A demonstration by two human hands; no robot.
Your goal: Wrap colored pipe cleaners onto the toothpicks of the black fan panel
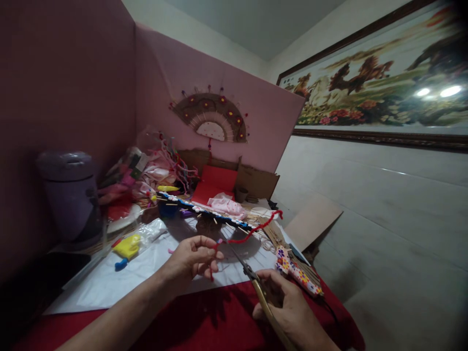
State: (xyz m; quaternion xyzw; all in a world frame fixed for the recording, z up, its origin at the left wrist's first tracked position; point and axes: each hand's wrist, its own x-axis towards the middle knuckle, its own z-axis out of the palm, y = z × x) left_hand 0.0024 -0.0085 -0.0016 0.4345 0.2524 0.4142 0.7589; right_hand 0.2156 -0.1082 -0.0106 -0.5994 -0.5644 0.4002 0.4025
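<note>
My left hand (195,257) pinches a fuzzy red pipe cleaner (254,235) between thumb and fingertips. One long end bends out to the right, and a short piece hangs below the fingers. At the pinch there is a small purplish bit, too small to make out. My right hand (288,304) is wrapped around scissors (250,271) with gold-coloured handles. Their blade tips point up and left, close to the pipe cleaner beside my left fingers. Behind both hands is a dark strip with blue edging, white flower shapes and thin sticks (204,210).
White sheet (98,287) covers part of the red tablecloth (204,317). Yellow clay (127,247) lies left; a flower-patterned glue gun (302,278) lies right. Behind stand red card (218,179) and cardboard (258,181). A decorated fan (204,105) hangs on the pink panel. A lidded bin (71,200) stands left.
</note>
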